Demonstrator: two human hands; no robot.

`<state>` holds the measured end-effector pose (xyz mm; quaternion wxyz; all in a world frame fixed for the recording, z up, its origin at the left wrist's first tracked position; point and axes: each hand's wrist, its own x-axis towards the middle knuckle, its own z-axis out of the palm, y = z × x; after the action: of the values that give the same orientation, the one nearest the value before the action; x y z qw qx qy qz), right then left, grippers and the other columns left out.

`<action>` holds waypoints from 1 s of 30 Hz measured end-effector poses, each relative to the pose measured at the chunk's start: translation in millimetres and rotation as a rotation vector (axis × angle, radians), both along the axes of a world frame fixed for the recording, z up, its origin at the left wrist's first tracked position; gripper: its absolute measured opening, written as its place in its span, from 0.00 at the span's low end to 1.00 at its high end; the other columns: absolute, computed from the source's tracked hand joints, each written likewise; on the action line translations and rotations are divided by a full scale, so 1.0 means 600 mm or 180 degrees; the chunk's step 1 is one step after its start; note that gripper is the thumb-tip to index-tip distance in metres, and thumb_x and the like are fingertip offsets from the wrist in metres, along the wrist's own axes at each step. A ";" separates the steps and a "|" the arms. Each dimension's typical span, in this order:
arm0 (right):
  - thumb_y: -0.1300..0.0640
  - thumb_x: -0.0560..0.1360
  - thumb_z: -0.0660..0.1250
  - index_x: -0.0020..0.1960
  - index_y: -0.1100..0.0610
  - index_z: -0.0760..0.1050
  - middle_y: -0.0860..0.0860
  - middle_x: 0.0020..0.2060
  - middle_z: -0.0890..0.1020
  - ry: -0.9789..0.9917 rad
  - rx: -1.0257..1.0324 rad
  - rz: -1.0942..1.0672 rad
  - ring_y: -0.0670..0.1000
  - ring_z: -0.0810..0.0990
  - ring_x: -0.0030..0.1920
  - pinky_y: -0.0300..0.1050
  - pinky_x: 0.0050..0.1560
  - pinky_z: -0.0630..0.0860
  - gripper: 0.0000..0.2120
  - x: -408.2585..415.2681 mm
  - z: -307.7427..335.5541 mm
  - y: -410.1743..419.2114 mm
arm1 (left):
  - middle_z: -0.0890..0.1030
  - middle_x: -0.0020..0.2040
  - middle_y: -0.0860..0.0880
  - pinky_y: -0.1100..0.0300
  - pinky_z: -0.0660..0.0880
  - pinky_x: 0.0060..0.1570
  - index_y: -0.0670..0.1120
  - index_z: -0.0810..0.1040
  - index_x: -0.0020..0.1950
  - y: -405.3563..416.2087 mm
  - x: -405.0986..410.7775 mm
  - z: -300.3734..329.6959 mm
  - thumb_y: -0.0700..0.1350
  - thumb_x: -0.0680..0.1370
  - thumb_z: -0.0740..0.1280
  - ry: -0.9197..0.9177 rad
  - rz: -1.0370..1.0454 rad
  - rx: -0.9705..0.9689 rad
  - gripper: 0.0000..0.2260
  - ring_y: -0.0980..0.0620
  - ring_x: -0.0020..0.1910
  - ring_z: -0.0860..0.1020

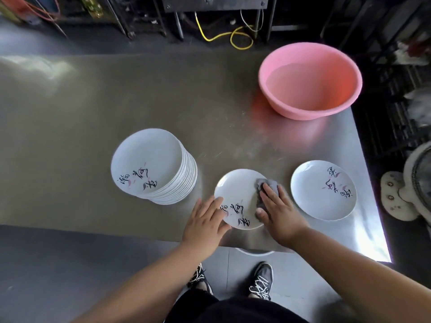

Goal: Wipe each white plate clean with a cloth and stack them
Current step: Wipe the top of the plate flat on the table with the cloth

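A person stands at a steel surface (163, 94), seen from above, both bare forearms reaching forward. Between the hands lies a white plate (235, 194) with black brush lettering, flat on the surface near its front edge. The left hand (206, 221) rests with fingers straight and slightly spread, fingertips touching the plate's left rim. The right hand (278, 209) lies flat with fingers extended, pressing a grey cloth (268, 185) onto the right side of the plate; the cloth bunches out beyond the fingertips. Just beyond and to the left of the left hand stands a tall stack of plates (152, 166), all white with the same lettering. Just to the right of the right hand sits a single plate (323, 190), apart from the middle one. Well beyond the right hand, at the surface's far right corner, is a pink basin (310, 81) holding water. Below the surface edge, dark laced shoes (261, 282) show on the floor
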<state>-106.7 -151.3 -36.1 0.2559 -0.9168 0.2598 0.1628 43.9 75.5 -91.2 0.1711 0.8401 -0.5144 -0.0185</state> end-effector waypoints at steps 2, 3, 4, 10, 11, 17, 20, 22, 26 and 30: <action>0.34 0.83 0.46 0.86 0.49 0.47 0.37 0.83 0.40 -0.0004 -0.0151 0.0150 0.54 0.35 0.84 0.52 0.84 0.42 0.36 0.018 -0.006 -0.018 | 0.74 0.72 0.51 0.48 0.53 0.82 0.52 0.79 0.53 -0.007 0.000 -0.003 0.57 0.78 0.67 -0.0018 0.0030 -0.0052 0.10 0.44 0.73 0.72; 0.34 0.83 0.46 0.86 0.50 0.47 0.39 0.84 0.40 0.0027 -0.0262 0.0151 0.55 0.36 0.84 0.53 0.84 0.42 0.37 0.018 -0.010 -0.011 | 0.74 0.70 0.52 0.50 0.52 0.82 0.53 0.79 0.52 -0.012 0.000 -0.001 0.57 0.78 0.67 -0.0013 0.0054 -0.0042 0.09 0.44 0.72 0.73; 0.33 0.82 0.45 0.86 0.51 0.47 0.42 0.84 0.40 0.0077 -0.0364 0.0091 0.56 0.36 0.84 0.53 0.84 0.41 0.38 0.011 -0.014 0.007 | 0.74 0.69 0.53 0.51 0.51 0.81 0.53 0.80 0.50 -0.016 0.000 0.001 0.57 0.77 0.68 0.0018 0.0080 -0.0043 0.10 0.45 0.70 0.73; 0.22 0.74 0.32 0.85 0.53 0.40 0.43 0.81 0.32 0.0214 -0.0037 -0.0083 0.54 0.25 0.80 0.48 0.76 0.25 0.50 -0.055 -0.023 0.128 | 0.77 0.65 0.52 0.56 0.49 0.80 0.53 0.83 0.47 -0.020 0.005 0.018 0.58 0.75 0.69 0.0180 0.0106 -0.0193 0.11 0.46 0.68 0.73; 0.22 0.75 0.32 0.86 0.53 0.42 0.43 0.82 0.33 0.0168 -0.0043 -0.0128 0.55 0.28 0.81 0.47 0.77 0.26 0.49 -0.046 -0.022 0.115 | 0.79 0.64 0.52 0.54 0.51 0.80 0.53 0.83 0.47 -0.019 0.005 0.022 0.58 0.75 0.69 0.0190 0.0101 -0.0205 0.10 0.46 0.67 0.74; 0.33 0.83 0.47 0.86 0.51 0.44 0.42 0.84 0.40 0.0028 -0.0368 -0.0231 0.55 0.35 0.84 0.52 0.83 0.41 0.38 0.011 -0.011 0.020 | 0.82 0.51 0.51 0.40 0.65 0.75 0.53 0.84 0.42 -0.044 -0.007 0.053 0.60 0.68 0.80 0.0270 0.0282 0.0113 0.13 0.45 0.63 0.79; 0.30 0.81 0.44 0.86 0.53 0.44 0.46 0.84 0.38 0.0100 -0.0236 -0.0118 0.57 0.34 0.84 0.54 0.84 0.40 0.42 -0.017 -0.006 0.073 | 0.78 0.44 0.51 0.42 0.71 0.67 0.50 0.81 0.41 -0.061 -0.018 0.068 0.66 0.66 0.77 0.0411 0.0352 0.0369 0.20 0.44 0.54 0.79; 0.28 0.78 0.40 0.86 0.54 0.44 0.46 0.84 0.38 0.0138 -0.0152 0.0043 0.57 0.34 0.83 0.52 0.83 0.38 0.45 -0.050 -0.001 0.110 | 0.77 0.45 0.52 0.47 0.72 0.59 0.51 0.81 0.44 -0.064 -0.024 0.070 0.68 0.65 0.75 0.0435 0.0351 0.0427 0.22 0.44 0.51 0.78; 0.28 0.78 0.38 0.86 0.51 0.44 0.43 0.84 0.38 0.0104 -0.0230 0.0123 0.54 0.35 0.84 0.45 0.79 0.33 0.44 -0.050 -0.003 0.072 | 0.78 0.66 0.54 0.48 0.68 0.64 0.54 0.82 0.56 -0.048 -0.008 0.060 0.69 0.68 0.71 0.0342 0.0157 0.0399 0.25 0.48 0.66 0.74; 0.32 0.79 0.41 0.86 0.52 0.48 0.40 0.82 0.38 -0.0015 -0.0431 0.0038 0.54 0.38 0.84 0.48 0.82 0.39 0.41 0.002 -0.010 -0.009 | 0.81 0.66 0.56 0.47 0.63 0.67 0.56 0.85 0.57 -0.038 0.025 0.050 0.58 0.76 0.72 0.0160 -0.0103 0.0238 0.13 0.49 0.71 0.75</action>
<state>-105.6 -156.5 -42.3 0.1929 -0.9339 0.2641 0.1442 58.7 52.5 -61.1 0.1522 0.8367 -0.5224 -0.0615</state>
